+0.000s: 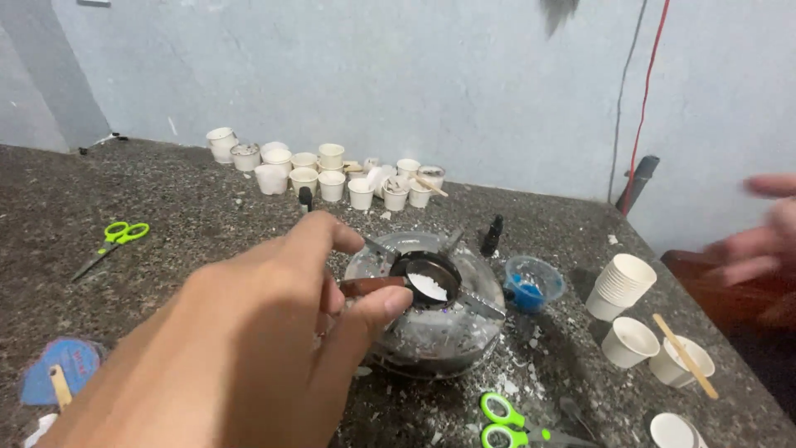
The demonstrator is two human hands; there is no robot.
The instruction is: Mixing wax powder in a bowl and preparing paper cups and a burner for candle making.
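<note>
From the head camera, the left hand (pixel 249 340) was closed in a pinch on the brown handle of a small dark ladle (pixel 424 278), thumb below and forefinger above. The ladle's bowl, holding a white lump, sat directly over the round burner (pixel 431 332) in the middle of the speckled desk (pixel 166 207). The right hand (pixel 759 241) was blurred, well to the right of the burner and off the desk edge, fingers spread loosely and holding nothing.

Just right of the burner stood a clear cup with blue contents (pixel 531 284); further right were stacked white paper cups (pixel 620 286) and a cup with a wooden stick (pixel 684 358). Behind the burner clustered more small white cups (pixel 327 174); green scissors (pixel 116 241) lay far left of it, another pair (pixel 506 421) in front.

The step in hand looked like heating the white material; a steady, level hold over the burner seemed called for next.
</note>
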